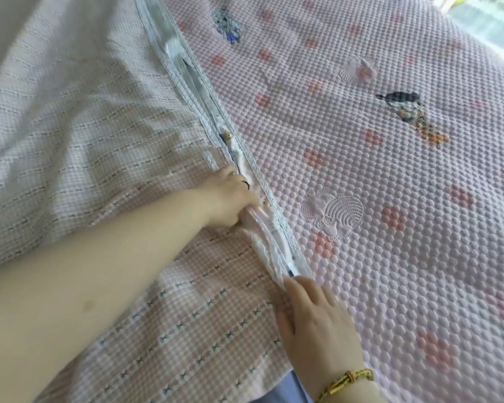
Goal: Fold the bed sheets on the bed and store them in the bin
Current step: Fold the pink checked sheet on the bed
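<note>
Two hands at the hem (pixel 204 91) of the checked sheet (pixel 85 126): left hand (pixel 230 196) gripping it, fingers curled; right hand (pixel 312 315), gold bracelet (pixel 346 382) at its wrist, pressing it flat; pink quilted bed cover (pixel 361 170) alongside.

Matt checked woven cloth sheet (pixel 85 126), bumpy quilted cloth bed cover (pixel 361 170), perhaps glossy metal bracelet (pixel 346 379)

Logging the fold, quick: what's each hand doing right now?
Left hand: grips the trimmed edge of the checked sheet.
Right hand: open, fingers flat on that edge.
</note>
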